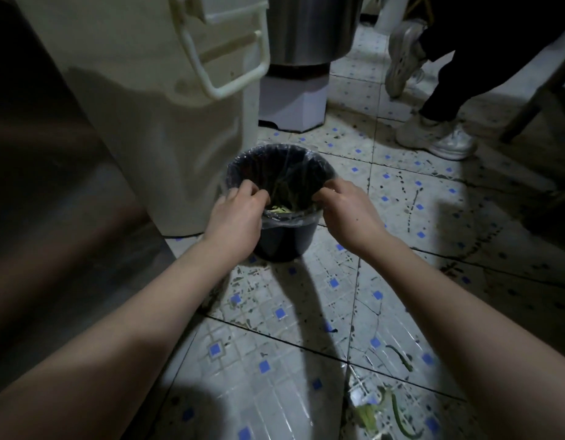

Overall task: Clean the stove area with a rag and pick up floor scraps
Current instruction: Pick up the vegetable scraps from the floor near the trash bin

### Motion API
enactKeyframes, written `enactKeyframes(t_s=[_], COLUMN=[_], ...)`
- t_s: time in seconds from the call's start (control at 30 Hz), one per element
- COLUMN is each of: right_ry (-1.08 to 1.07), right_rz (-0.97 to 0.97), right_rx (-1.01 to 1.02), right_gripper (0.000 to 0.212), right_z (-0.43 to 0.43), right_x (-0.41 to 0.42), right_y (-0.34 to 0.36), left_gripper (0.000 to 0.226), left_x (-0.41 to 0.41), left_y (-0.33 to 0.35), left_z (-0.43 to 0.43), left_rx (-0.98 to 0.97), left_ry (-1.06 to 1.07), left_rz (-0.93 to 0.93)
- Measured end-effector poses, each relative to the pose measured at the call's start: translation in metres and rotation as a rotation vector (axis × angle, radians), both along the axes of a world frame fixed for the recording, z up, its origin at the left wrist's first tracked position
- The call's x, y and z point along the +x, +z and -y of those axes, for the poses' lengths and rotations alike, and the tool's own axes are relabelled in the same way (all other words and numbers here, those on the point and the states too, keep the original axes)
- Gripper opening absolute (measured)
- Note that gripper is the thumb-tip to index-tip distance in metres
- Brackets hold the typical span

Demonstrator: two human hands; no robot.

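Observation:
A small black bin (pixel 284 239) lined with a clear plastic bag (pixel 275 154) stands on the tiled floor, with green vegetable scraps (pixel 282 208) inside it. My left hand (pixel 240 214) grips the bin's near-left rim, fingers curled over the bag edge. My right hand (pixel 348 211) holds the near-right rim the same way. More green scraps (pixel 379 411) lie on the floor at the lower right, along with a thin green strip (pixel 402 357). No rag is visible.
A large cream plastic container (pixel 154 122) stands just left of the bin. Behind it sits a steel pot on a white base (pixel 294 103). Another person's legs and white shoes (pixel 440 138) are at the upper right, beside a dark furniture leg (pixel 529 103).

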State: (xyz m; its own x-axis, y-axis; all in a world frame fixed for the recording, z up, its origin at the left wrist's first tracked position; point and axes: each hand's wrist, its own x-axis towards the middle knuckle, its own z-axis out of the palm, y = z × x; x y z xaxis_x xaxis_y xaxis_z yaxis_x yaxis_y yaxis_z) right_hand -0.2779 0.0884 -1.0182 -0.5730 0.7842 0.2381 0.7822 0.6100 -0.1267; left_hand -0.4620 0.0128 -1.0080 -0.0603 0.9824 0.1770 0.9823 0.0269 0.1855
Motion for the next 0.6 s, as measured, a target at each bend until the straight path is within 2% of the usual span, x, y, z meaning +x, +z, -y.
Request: enactKeyframes(t_s=[0.43, 0.6], right_ry=[-0.150, -0.167], right_rz=[0.064, 0.089], right_rx=[-0.095, -0.183], right_gripper=[0.042, 0.044], right_z=[0.049, 0.077], right_x=[0.107, 0.133], right_y=[-0.030, -0.057], left_gripper=[0.031, 0.034], left_x=[0.084, 0.105], left_y=[-0.027, -0.057], left_z=[0.002, 0.013], left_rx=[-0.013, -0.107], left_ry=[-0.254, -0.329], left_rz=[-0.010, -0.048])
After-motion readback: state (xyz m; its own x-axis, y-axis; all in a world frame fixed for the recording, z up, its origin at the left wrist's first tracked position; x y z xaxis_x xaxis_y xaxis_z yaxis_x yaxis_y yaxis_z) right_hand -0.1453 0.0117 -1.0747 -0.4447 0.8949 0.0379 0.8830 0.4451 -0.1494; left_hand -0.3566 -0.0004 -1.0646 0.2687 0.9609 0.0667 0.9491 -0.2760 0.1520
